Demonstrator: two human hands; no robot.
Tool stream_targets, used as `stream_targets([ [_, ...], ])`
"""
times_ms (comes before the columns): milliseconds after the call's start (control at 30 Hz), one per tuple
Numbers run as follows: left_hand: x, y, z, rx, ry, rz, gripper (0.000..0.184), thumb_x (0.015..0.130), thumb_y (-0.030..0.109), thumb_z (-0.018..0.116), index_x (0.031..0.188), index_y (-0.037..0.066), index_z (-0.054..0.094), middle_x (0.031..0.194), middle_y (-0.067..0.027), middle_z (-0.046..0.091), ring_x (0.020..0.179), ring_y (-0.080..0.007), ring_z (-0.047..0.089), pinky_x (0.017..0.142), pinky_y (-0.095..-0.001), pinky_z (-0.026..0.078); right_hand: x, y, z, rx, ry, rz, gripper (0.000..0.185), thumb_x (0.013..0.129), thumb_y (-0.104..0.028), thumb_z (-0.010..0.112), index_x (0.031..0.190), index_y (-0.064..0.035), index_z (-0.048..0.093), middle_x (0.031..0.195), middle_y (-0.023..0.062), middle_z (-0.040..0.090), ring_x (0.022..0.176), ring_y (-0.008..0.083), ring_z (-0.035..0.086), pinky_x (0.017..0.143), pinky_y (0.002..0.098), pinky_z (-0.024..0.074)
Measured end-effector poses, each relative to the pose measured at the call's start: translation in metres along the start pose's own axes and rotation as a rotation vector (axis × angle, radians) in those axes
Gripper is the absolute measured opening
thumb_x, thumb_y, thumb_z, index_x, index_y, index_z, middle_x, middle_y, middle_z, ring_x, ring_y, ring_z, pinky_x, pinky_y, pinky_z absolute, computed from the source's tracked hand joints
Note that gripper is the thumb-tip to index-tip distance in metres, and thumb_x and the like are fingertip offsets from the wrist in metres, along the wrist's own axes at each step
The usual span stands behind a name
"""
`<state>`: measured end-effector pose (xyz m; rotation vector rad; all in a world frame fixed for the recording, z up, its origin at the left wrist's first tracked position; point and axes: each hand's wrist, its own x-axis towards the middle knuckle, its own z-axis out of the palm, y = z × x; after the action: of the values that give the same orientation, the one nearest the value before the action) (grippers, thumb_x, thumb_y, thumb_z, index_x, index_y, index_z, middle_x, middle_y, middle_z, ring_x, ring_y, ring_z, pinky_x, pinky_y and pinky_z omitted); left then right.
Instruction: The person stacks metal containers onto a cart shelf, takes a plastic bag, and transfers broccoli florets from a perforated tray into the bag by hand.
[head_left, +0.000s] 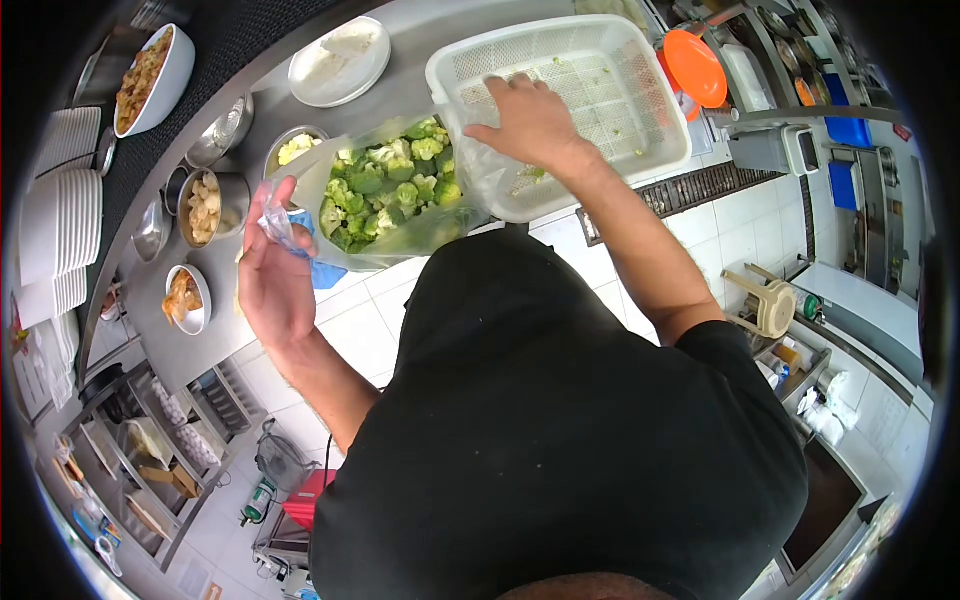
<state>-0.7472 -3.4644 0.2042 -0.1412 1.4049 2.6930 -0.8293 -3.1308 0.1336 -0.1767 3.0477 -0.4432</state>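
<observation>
A clear plastic bag [470, 222] full of broccoli florets [392, 185] lies on the steel counter. At its left end, my left hand [275, 275] has a bunched piece of the plastic between thumb and fingers. My right hand [530, 120] is over the left side of a white perforated basket [655, 120], palm down with its fingers spread. Nothing shows in its grasp; whether it touches the basket or the bag beneath it I cannot tell. A few green crumbs dot the basket's floor. Part of a blue cloth [325, 274] shows below the bag.
White plates [340, 62] sit behind the bag. To the left are a pot of pale pieces [203, 207], a metal bowl with yellow pieces [298, 148] and a white bowl of food [187, 300]. An orange container [695, 68] stands beyond the basket, near a floor drain [690, 200].
</observation>
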Motion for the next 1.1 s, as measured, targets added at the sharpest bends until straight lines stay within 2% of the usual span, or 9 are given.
stream_targets([
  [67,0.001,0.003,0.001,0.019,0.009,0.001,0.069,0.098,0.025,0.060,0.151,-0.010,0.034,0.148,-0.0279,0.049,0.093,-0.0220,0.060,0.087,-0.0324,0.050,-0.004,0.015,-0.001,0.080,-0.224,0.038,0.048,0.089,-0.039,0.071,0.123,-0.0053,0.066,0.113,0.0138,0.072,0.105,0.0330,0.069,0.091,0.0460,0.0546],
  [167,0.001,0.008,-0.005,0.084,0.041,-0.006,0.066,0.098,0.026,0.060,0.149,-0.012,0.038,0.140,-0.0278,0.056,0.094,-0.0221,0.060,0.087,-0.0328,0.049,-0.009,0.016,-0.005,0.160,-0.230,0.030,0.032,0.092,-0.031,0.068,0.105,-0.0026,0.071,0.090,0.0113,0.074,0.085,0.0262,0.070,0.079,0.0401,0.0549],
  [267,-0.001,0.011,-0.021,0.145,0.002,0.010,0.064,0.098,0.025,0.060,0.146,-0.013,0.043,0.129,-0.0262,0.063,0.093,-0.0209,0.059,0.086,-0.0319,0.048,-0.026,-0.018,-0.058,0.783,-0.317,0.103,0.025,0.094,-0.025,0.067,0.094,-0.0009,0.071,0.079,0.0083,0.069,0.073,0.0178,0.064,0.069,0.0359,0.0505],
  [367,-0.008,0.025,-0.039,0.195,-0.122,0.030,0.063,0.097,0.024,0.061,0.144,-0.014,0.046,0.119,-0.0241,0.068,0.090,-0.0186,0.058,0.083,-0.0302,0.047,-0.040,-0.063,-0.071,0.810,-0.231,-0.103,0.020,0.100,-0.020,0.065,0.093,-0.0020,0.067,0.071,-0.0044,0.055,0.067,0.0042,0.044,0.061,0.0244,0.0375],
  [600,-0.001,0.051,-0.075,0.340,-0.317,-0.013,0.054,0.099,0.017,0.059,0.143,-0.012,0.049,0.106,-0.0170,0.070,0.080,-0.0133,0.056,0.075,-0.0248,0.045,-0.047,-0.131,-0.070,0.833,-0.125,0.030,0.019,0.101,-0.017,0.063,0.089,-0.0025,0.064,0.069,-0.0085,0.044,0.064,0.0023,0.036,0.057,0.0246,0.0314],
  [900,-0.014,0.076,-0.083,0.514,-0.379,-0.050,0.037,0.097,0.005,0.058,0.132,-0.008,0.061,0.087,-0.0131,0.069,0.073,-0.0140,0.059,0.068,-0.0269,0.047,-0.116,-0.140,-0.073,0.912,-0.047,0.209,0.016,0.100,-0.015,0.063,0.089,-0.0029,0.063,0.071,-0.0070,0.047,0.067,0.0021,0.039,0.058,0.0242,0.0325],
  [933,-0.019,0.079,-0.084,0.536,-0.384,-0.021,0.035,0.095,0.002,0.057,0.128,-0.007,0.063,0.084,-0.0139,0.070,0.070,-0.0147,0.061,0.066,-0.0283,0.048,-0.134,-0.146,-0.079,0.893,-0.035,0.142,0.015,0.098,-0.013,0.064,0.088,-0.0027,0.063,0.069,-0.0051,0.047,0.065,0.0040,0.040,0.056,0.0259,0.0334],
  [1033,-0.026,0.087,-0.118,0.258,-0.794,0.241,0.030,0.094,0.007,0.060,0.120,-0.008,0.064,0.079,-0.0127,0.068,0.063,-0.0171,0.060,0.062,-0.0318,0.048,-0.185,-0.148,-0.115,0.865,-0.014,-0.138,0.010,0.092,-0.008,0.067,0.084,-0.0024,0.063,0.065,-0.0003,0.048,0.058,0.0085,0.043,0.052,0.0296,0.0347],
  [1100,-0.051,0.083,-0.115,0.164,-0.682,0.195,0.029,0.093,0.009,0.062,0.116,-0.008,0.065,0.077,-0.0124,0.067,0.060,-0.0181,0.059,0.060,-0.0332,0.047,-0.220,-0.142,-0.118,1.042,0.024,-0.307,0.008,0.090,-0.004,0.069,0.085,-0.0030,0.064,0.064,-0.0004,0.050,0.052,0.0096,0.042,0.049,0.0299,0.0326],
])
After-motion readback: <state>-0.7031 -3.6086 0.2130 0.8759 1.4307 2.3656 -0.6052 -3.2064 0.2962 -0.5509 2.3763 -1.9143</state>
